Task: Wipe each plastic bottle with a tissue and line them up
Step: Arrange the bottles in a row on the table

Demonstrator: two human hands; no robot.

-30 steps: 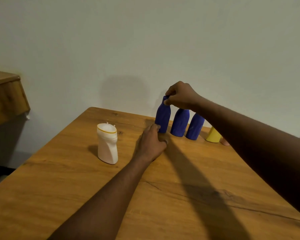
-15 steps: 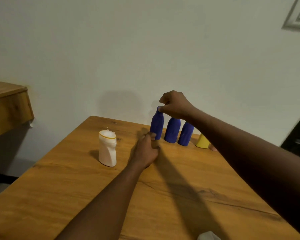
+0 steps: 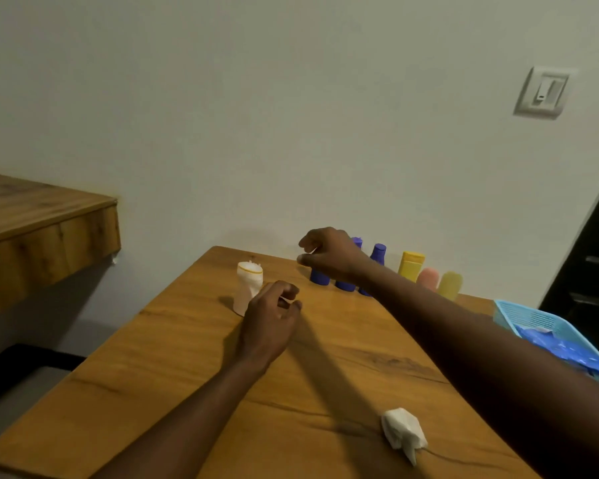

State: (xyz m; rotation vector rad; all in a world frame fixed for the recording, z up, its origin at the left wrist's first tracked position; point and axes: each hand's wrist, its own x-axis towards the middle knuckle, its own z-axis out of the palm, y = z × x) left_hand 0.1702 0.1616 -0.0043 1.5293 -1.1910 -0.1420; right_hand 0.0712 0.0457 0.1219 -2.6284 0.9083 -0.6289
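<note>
Pale wall fills the upper half of the head view, with a light switch at upper right. At far left a wooden ledge juts out. Below, a wooden table runs from the near edge to the wall.

Along the table's far edge stands a row of upright bottles: a leftmost blue bottle, a middle blue bottle, a third blue bottle, then a yellow bottle, a pink bottle and a yellow-green bottle to the right. A white bottle with a yellow ring stands apart, left of the row.

The right hand hangs in front of the blue bottles, partly hiding them; its grip is loosely curled and holds nothing. The left hand is above the table just right of the white bottle, its grip also loosely curled around nothing; whether it touches that bottle cannot be told.

A crumpled white tissue lies on the near right of the table. A light blue basket sits at the right edge.
</note>
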